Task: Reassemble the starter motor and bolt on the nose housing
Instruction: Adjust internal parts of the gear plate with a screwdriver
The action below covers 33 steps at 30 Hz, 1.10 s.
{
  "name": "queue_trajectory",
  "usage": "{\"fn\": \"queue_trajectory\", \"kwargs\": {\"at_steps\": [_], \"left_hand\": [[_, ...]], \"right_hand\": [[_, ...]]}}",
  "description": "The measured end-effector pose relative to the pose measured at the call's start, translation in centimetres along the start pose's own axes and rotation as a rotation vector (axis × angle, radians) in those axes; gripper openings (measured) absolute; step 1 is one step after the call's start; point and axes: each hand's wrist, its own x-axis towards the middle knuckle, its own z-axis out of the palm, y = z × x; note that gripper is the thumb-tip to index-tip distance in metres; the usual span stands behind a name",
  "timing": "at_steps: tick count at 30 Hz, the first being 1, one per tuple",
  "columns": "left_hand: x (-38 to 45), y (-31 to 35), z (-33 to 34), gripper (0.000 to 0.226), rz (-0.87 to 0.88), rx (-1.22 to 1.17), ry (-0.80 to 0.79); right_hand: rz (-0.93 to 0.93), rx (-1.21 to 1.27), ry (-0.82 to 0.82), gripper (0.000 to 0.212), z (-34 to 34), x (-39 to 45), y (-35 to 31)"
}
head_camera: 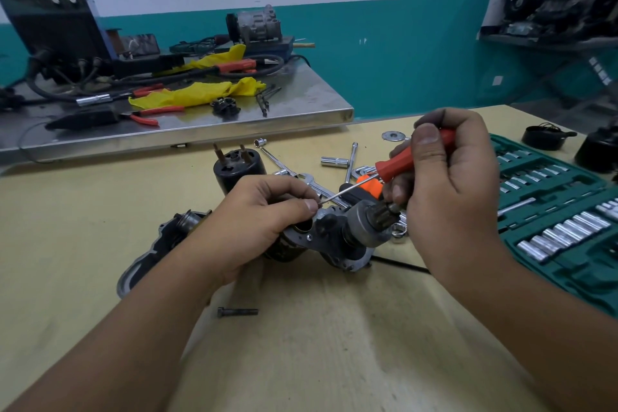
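Two hands work over a yellow table (301, 361) in the one head view. The left hand (257, 221) curls over the starter motor (329, 234), which lies on its side at the table's middle; its thumb and forefinger are pinched together at the tip of the screwdriver (398, 165), and whether they hold something small there is too hard to tell. The right hand (444, 184) grips the screwdriver's red handle, thumb up along it and fingers wrapped under, with the thin shaft slanting down and left to the left fingertips. The lower fingers of that hand touch the motor's pinion gear (379, 211), which points right.

Just left of the motor, partly under the left forearm, lies the nose housing (147, 257), apart from the motor. A dark bolt (237, 312) lies alone on the table nearer the person. Behind the motor stands a black can (239, 167) with two copper posts, and beside it are loose wrenches (334, 184), a socket (334, 162) and a washer (393, 136). A green socket case (561, 211) lies open at right. A steel bench (301, 104) behind carries pliers (150, 114), yellow rags (200, 94) and cables.
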Motion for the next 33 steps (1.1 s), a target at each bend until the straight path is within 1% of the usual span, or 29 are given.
{"fn": "queue_trajectory", "kwargs": {"at_steps": [2,5,6,14,24,28,33], "left_hand": [[-0.03,0.09,-0.03,0.008,0.001,0.013,-0.027],[-0.04,0.07,-0.12,0.012,0.013,0.059,-0.061],[-0.05,0.1,-0.11,0.01,0.012,0.068,-0.063],[0.12,-0.02,0.0,0.011,0.013,0.067,-0.053],[0.13,-0.17,0.01,0.011,0.021,0.05,-0.024],[0.12,-0.17,0.0,0.011,0.016,0.026,-0.026],[0.08,-0.19,-0.05,0.011,0.015,0.024,-0.025]], "right_hand": [[0.005,-0.007,-0.001,0.012,-0.06,0.01,-0.07],[0.01,-0.024,-0.009,0.013,-0.12,0.07,-0.15],[0.012,-0.027,-0.013,0.013,-0.14,0.11,-0.17],[0.032,0.027,-0.018,0.018,-0.1,0.06,-0.1],[0.054,0.038,-0.011,0.016,-0.11,0.11,-0.14],[0.092,0.045,-0.008,0.015,-0.11,0.25,-0.17],[0.089,0.034,-0.031,0.016,-0.19,0.39,-0.22]]}}
